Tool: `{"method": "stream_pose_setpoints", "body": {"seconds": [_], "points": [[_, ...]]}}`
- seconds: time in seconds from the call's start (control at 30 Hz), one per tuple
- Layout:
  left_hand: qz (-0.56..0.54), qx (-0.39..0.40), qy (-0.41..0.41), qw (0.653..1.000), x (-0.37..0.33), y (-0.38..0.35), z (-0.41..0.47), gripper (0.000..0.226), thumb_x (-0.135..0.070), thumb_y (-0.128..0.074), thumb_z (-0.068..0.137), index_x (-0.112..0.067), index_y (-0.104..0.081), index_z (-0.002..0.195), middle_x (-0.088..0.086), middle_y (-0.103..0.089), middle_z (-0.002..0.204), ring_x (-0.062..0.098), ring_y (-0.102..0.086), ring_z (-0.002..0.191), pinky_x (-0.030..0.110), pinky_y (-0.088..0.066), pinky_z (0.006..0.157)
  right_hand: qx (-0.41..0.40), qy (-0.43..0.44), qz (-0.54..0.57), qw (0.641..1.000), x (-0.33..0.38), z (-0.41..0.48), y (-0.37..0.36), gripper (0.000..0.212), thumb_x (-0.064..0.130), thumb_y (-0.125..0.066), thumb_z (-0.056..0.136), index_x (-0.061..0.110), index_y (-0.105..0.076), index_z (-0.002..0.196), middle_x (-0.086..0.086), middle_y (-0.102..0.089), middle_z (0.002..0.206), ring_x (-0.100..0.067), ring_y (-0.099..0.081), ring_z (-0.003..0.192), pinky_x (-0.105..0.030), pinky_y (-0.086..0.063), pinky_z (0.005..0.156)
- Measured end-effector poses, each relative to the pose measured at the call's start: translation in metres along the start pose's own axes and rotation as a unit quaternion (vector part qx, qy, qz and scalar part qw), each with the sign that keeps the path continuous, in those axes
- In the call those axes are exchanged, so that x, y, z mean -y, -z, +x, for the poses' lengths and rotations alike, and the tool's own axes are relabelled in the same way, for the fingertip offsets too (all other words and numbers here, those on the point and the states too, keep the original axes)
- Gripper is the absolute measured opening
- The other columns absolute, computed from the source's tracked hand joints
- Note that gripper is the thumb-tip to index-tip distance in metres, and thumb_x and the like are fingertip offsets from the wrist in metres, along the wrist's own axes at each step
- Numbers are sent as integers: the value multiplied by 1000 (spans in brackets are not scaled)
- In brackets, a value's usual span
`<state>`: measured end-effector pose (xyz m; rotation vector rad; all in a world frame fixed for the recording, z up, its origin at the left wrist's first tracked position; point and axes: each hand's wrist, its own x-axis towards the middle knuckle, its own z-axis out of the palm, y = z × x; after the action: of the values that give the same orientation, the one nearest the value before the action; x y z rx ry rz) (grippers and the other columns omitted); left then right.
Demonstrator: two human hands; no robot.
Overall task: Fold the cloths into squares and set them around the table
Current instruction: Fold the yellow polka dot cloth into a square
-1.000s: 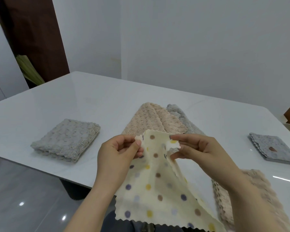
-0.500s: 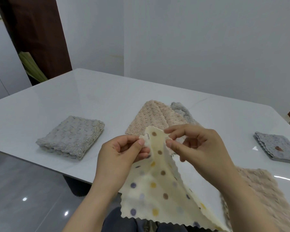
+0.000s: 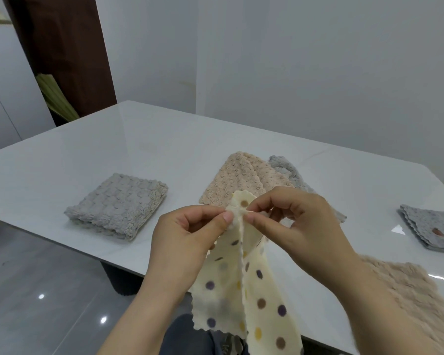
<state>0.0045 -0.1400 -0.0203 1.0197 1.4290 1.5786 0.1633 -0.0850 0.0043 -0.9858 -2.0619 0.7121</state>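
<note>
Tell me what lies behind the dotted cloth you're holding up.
A beige cloth lies on the table, a grey cloth peeking out beside it. The dotted cloth, left hand and right hand cover their near ends.

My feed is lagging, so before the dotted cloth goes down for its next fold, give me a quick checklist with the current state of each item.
1. Left hand pinches the top of the dotted cloth: ok.
2. Right hand pinches the same top end: ok.
3. Corners matched evenly: cannot tell, the fabric is bunched between the fingers.
4. Cloth folded into a square: not ok, it hangs loose in the air.
5. Bare spot on the table to lay it on: ok, bare surface shows between the folded grey cloth and the beige cloth.
</note>
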Motion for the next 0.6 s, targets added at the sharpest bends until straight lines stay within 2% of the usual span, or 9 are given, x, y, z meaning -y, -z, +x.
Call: {"method": "stream_pose_setpoints", "body": {"seconds": [0.13,0.37,0.6], "points": [[17,16,-9,1000,1,-1,-1,6,-16,-72,79,-17,-78,78,0,-72,68,0,-54,52,14,-47,52,8,2,2,1000,1,1,-1,7,24,-73,80,24,-72,73,7,-67,73,-11,-59,68,-14,-46,60],[11,17,-19,1000,-1,-3,-2,8,-14,-70,80,-16,-78,79,-4,-71,64,-4,-54,49,10,-45,52,9,0,-2,1000,2,1,-1,7,26,-72,80,24,-72,74,7,-67,73,-10,-60,69,-15,-48,61],[31,21,-40,999,0,-4,-3,9,-18,-71,79,-22,-78,77,-6,-73,69,-3,-59,57,11,-46,57,6,-4,-2,1000,3,1,-1,8,26,-72,80,23,-72,72,7,-67,72,-10,-59,68,-16,-48,61]]}}
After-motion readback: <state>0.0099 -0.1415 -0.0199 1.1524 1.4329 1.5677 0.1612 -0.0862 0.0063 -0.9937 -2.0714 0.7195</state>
